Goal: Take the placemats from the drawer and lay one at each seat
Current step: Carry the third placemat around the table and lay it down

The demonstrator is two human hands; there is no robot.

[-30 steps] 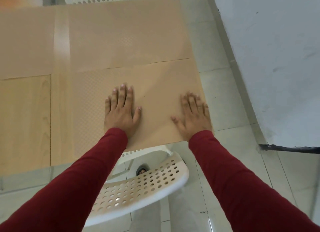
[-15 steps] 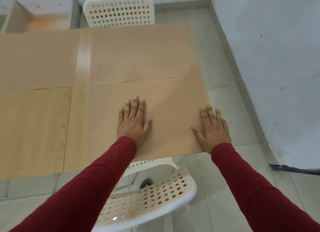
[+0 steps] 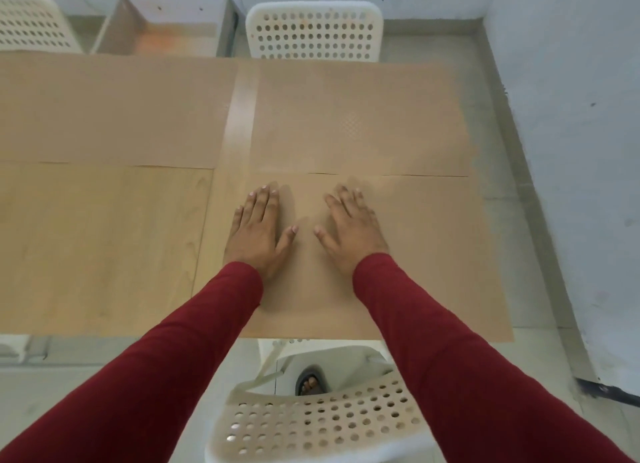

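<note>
Three tan placemats lie on the light wooden table (image 3: 104,241). The near right placemat (image 3: 433,254) lies in front of me, and both my hands lie flat on its left half. My left hand (image 3: 258,234) presses near the mat's left edge with straight fingers. My right hand (image 3: 351,228) presses beside it, fingers spread. A second placemat (image 3: 356,119) covers the far right seat's place, and a third placemat (image 3: 110,112) the far left. The near left part of the table shows bare wood.
A white perforated chair (image 3: 311,424) stands right below me at the table's near edge, another white chair (image 3: 313,31) at the far right and a third white chair (image 3: 31,19) at the far left. An open wooden drawer (image 3: 166,36) is behind the table. A grey wall (image 3: 571,116) runs along the right.
My right hand slid left from the mat's right edge to its middle, close to my left hand. The view tilted up, bringing the far chairs and the drawer into sight.
</note>
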